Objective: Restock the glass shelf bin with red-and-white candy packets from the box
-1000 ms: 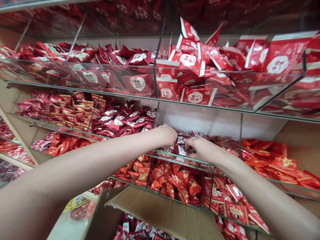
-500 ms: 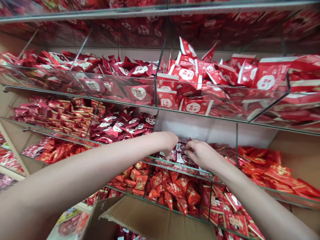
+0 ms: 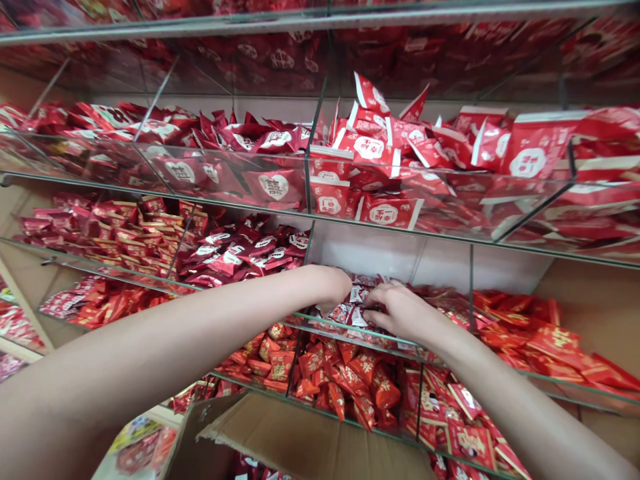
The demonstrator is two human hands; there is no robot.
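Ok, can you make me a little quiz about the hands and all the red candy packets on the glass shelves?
1. True or false: both hands are inside the same glass bin.
2. What lies under the arms? A) cardboard box B) metal bucket C) blue basket
3. What do the left hand and right hand touch?

Key:
1. True
2. A
3. Small red and white packets

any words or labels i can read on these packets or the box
"囍" in a white heart: dark red packets, upper shelf.
White round label, characters too blurred: red-and-white packets, upper shelf.
Gold character, too blurred: orange-red packets, lower shelf.
Small packets at both hands: print too small.
Cardboard box: no text.
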